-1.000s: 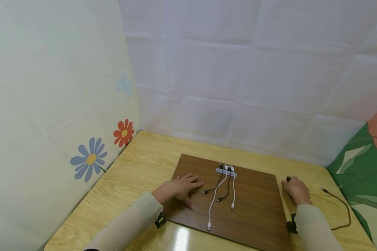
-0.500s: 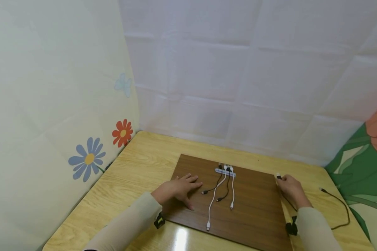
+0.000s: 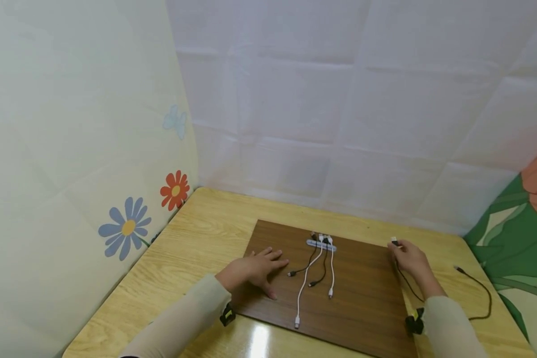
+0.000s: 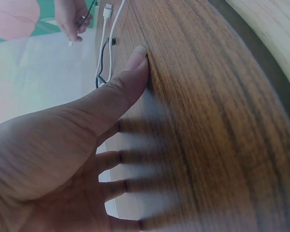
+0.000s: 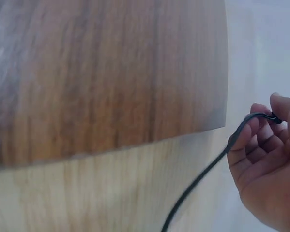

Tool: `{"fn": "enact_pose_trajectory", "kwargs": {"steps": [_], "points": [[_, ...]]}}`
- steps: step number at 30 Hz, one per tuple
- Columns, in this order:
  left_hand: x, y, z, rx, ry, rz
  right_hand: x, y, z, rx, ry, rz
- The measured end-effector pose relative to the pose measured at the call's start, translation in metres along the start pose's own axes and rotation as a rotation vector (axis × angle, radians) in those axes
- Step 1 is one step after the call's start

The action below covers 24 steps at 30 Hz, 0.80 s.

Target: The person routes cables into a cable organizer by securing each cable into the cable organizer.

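Note:
My left hand [image 3: 260,272] rests with spread fingers on the left part of a dark brown wooden board [image 3: 362,293]; in the left wrist view its thumb and fingertips touch the wood grain. By the board's far right corner, my right hand [image 3: 411,258] pinches a black USB cable [image 5: 198,179] near its plug [image 3: 394,240], whose metal end points away from me. The cable's cord hangs down from the fingers, and its other end [image 3: 459,269] lies on the table to the right. A pale cable holder strip [image 3: 321,245] near the board's far edge carries white and black cables.
From the strip, a long white cable [image 3: 300,298], a shorter white cable [image 3: 332,278] and two black cables run toward me over the board. The light wooden table [image 3: 215,214] meets a pale cloth backdrop [image 3: 268,99] at the back. Flower-printed cloth hangs on both sides.
My right hand has lifted the cable's plug end off the table and moved it leftward and away, to the board's far right corner. My left hand has stayed put.

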<state>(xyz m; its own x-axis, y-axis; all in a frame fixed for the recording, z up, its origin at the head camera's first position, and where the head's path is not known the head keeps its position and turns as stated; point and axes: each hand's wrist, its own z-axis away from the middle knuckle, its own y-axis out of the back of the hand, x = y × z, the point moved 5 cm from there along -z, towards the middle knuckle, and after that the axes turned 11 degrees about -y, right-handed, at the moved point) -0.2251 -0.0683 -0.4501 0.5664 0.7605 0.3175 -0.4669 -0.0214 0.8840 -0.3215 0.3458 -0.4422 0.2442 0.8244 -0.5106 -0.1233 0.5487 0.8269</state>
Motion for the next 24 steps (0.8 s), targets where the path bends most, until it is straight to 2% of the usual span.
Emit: {"fn": "enact_pose_trajectory", "kwargs": {"steps": [12, 20, 24], "points": [[0.002, 0.002, 0.001, 0.005, -0.002, -0.006, -0.027, 0.011, 0.009, 0.077, 0.095, 0.026], [0.002, 0.001, 0.001, 0.005, 0.001, -0.012, -0.057, 0.033, 0.019, 0.168, 0.199, -0.002], [0.002, 0.001, 0.002, 0.007, 0.003, -0.011, -0.074, 0.047, 0.025, 0.242, 0.228, -0.017]]}}
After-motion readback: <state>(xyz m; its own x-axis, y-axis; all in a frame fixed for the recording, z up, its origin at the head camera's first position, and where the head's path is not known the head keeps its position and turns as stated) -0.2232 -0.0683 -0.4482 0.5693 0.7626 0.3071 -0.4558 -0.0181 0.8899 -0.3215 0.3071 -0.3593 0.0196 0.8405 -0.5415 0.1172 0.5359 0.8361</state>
